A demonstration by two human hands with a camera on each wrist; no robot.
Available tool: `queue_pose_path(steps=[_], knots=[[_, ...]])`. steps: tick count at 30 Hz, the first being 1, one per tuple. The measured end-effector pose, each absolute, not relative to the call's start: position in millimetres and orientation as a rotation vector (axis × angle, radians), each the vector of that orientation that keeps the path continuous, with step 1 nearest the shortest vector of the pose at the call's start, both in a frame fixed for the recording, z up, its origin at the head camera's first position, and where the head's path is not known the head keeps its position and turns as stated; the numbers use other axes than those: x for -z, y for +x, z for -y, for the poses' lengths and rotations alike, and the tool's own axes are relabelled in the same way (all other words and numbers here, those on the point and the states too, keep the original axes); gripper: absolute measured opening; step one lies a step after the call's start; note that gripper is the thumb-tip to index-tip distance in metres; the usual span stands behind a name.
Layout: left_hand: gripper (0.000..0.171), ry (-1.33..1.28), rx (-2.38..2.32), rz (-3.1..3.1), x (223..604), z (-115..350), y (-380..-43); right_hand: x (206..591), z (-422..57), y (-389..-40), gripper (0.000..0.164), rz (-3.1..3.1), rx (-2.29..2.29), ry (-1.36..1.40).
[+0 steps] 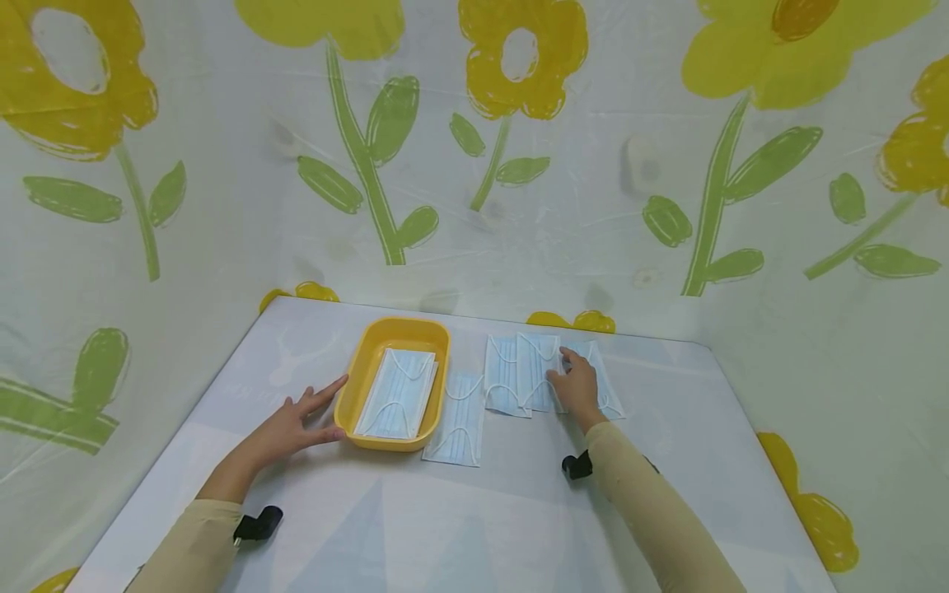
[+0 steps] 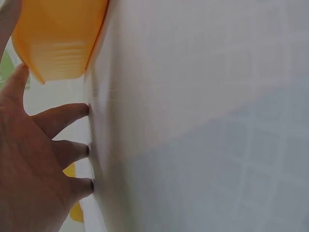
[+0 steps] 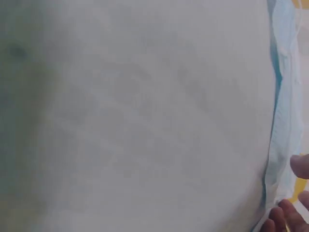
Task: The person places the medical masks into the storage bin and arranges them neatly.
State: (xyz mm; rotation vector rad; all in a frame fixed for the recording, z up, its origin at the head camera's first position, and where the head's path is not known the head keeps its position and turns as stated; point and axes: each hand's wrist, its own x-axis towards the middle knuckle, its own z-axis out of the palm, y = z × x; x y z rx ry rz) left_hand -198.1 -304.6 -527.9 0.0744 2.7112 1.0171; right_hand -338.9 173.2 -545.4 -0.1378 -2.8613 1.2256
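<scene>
A yellow tray (image 1: 343,412) holds a small pile of light blue face masks (image 1: 396,395). My left hand (image 1: 292,428) is at its left side, fingers spread, with thumb and index fingertip at the tray's edge; in the left wrist view the other fingertips rest on the tabletop. My right hand (image 1: 578,385) is over the face masks to the right, thumb and fingers apart, nearest to a middle mask (image 1: 539,362) and a rightmost mask (image 1: 604,387) partly hidden beneath it. The right wrist view shows its fingertips by a mask edge (image 3: 285,106); whether they touch is unclear.
One face mask (image 1: 460,420) lies against the tray's right side. Another mask (image 1: 504,387) lies partly under the middle one. Flower-printed cloth (image 1: 563,206) hangs behind the white table (image 1: 415,527) and at both sides. Black wrist devices (image 1: 259,524) sit below the hands.
</scene>
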Motion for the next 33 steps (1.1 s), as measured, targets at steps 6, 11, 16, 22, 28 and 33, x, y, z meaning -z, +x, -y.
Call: queue_pose_path(steps=[6, 11, 16, 22, 28, 33], knots=[[0.097, 0.082, -1.007, -2.721, 529.4, 304.5, -199.1, 543.8, -173.0, -341.2, 0.061, 2.911, -1.164, -0.115], [0.097, 0.079, -1.017, -2.722, 530.4, 305.5, -198.6, 542.9, -172.7, -341.8, 0.057, 2.913, -1.168, -0.098], [0.097, 0.093, -1.031, -2.721, 529.6, 305.5, -198.5, 540.6, -170.8, -340.6, 0.053, 2.916, -1.134, -0.082], [0.097, 0.082, -1.032, -2.712, 530.4, 306.1, -198.7, 542.1, -169.5, -340.2, 0.047, 2.898, -1.133, -0.076], [0.098, 0.058, -1.027, -2.710, 529.6, 305.5, -198.6, 541.8, -168.8, -340.1, 0.046, 2.902, -1.150, -0.086], [0.098, 0.053, -1.019, -2.705, 528.2, 304.7, -197.9, 542.0, -168.5, -340.5, 0.045, 2.899, -1.156, -0.082]])
